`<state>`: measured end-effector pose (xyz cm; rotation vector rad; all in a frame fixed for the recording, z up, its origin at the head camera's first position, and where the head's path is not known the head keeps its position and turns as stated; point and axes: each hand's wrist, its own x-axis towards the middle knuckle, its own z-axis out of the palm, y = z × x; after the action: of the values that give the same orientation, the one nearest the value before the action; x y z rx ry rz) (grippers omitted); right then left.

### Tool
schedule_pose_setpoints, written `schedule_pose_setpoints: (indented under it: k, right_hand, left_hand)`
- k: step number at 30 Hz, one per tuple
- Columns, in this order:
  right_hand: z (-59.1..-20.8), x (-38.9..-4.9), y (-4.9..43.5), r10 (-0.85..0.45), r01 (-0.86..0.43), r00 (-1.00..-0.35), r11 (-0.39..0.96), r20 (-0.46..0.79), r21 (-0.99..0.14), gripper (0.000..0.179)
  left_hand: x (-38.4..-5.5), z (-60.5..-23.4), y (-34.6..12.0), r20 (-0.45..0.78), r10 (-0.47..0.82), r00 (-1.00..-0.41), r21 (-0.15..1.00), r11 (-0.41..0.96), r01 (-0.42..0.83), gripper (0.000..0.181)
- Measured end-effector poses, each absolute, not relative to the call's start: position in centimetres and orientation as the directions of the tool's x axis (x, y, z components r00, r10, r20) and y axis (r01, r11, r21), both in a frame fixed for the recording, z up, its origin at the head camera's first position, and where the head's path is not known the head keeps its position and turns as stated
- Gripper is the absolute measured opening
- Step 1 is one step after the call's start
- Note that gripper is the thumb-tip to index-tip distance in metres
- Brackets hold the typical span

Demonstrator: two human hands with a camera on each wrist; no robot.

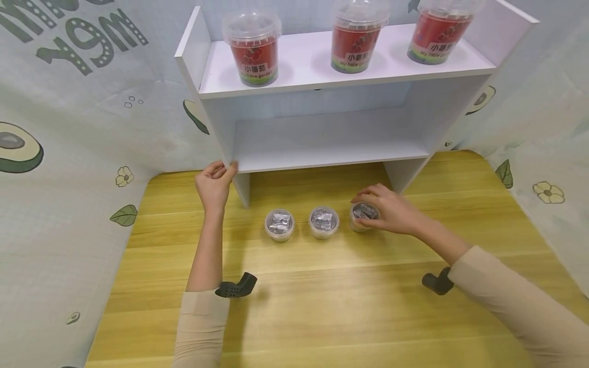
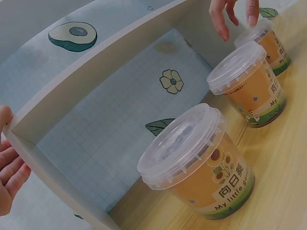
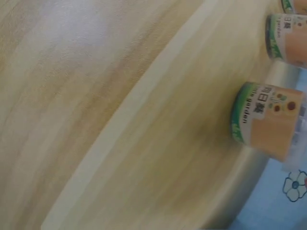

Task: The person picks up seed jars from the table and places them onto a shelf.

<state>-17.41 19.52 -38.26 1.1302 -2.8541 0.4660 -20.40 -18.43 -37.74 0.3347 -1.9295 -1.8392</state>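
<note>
My left hand (image 1: 215,185) pinches the front edge of the white shelf unit's (image 1: 331,163) left side, thumb and fingers on either side of the panel. Over the rightmost lidded cup (image 1: 365,210) is my right hand (image 1: 386,208), thumb and fingers spread about its lid. That cup stands upright on the table. To its left are a middle cup (image 1: 323,223) and a left cup (image 1: 279,225), both with clear lids. In the left wrist view, the nearest cup (image 2: 206,167) shows an orange sunflower label. The right hand is outside the right wrist view.
Three red-labelled tomato cups (image 1: 255,56) with clear lids stand on the top board. The middle board (image 1: 322,138) sits above the wooden table (image 1: 322,306). A patterned cloth (image 1: 69,220) hangs behind and beside the table. Black devices (image 1: 236,286) are strapped to both forearms.
</note>
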Motion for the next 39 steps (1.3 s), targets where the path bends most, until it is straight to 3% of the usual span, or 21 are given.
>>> schedule_pose_setpoints:
  k: [23, 33, 39]
  right_hand:
    - [-39.6, -17.8, 19.7, -0.636, -0.632, -0.765, 0.708, 0.105, -0.315, 0.041]
    - [-39.7, -17.8, 19.7, -0.623, -0.589, -0.781, 0.714, 0.04, -0.379, 0.051]
    - [-39.7, -17.7, 19.8, -0.614, -0.564, -0.789, 0.726, -0.003, -0.392, 0.056]
  left_hand:
    - [-20.4, -37.7, -18.3, 0.173, -0.475, -0.863, 0.985, 0.096, 0.145, 0.026]
    - [-20.2, -37.6, -18.4, 0.168, -0.475, -0.864, 0.986, 0.092, 0.141, 0.026]
    - [-20.3, -37.5, -18.3, 0.149, -0.486, -0.861, 0.988, 0.049, 0.144, 0.014]
